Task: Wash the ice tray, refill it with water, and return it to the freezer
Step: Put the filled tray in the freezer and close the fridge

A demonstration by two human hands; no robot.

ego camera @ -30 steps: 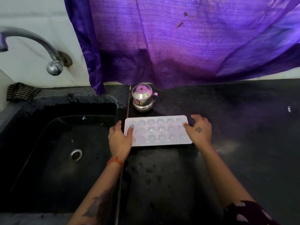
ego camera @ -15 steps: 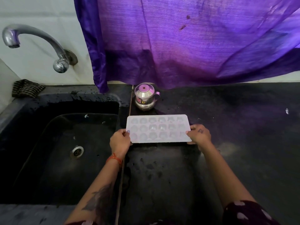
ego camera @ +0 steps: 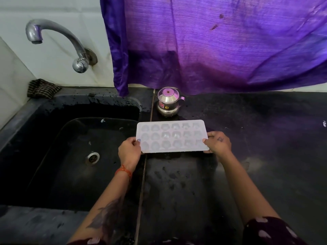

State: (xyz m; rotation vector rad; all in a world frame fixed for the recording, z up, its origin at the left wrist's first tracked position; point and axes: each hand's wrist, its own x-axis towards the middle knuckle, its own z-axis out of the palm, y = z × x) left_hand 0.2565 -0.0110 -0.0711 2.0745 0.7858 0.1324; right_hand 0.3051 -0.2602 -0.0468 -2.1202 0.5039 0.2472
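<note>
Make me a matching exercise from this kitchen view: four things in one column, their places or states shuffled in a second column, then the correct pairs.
Things
1. ice tray
2. tap
3. steel pot
4. striped cloth

Places or states
A. on the ledge at the sink's far left corner
B. gripped at both short ends
C. on the counter, behind the tray
D. on the wall above the sink, no water running

Pairs: 1-B, 2-D, 3-C, 4-A

A home kitchen, probably: black stone sink (ego camera: 70,156) under a wall tap (ego camera: 53,38), small steel pot (ego camera: 168,102) just right of the sink.
</note>
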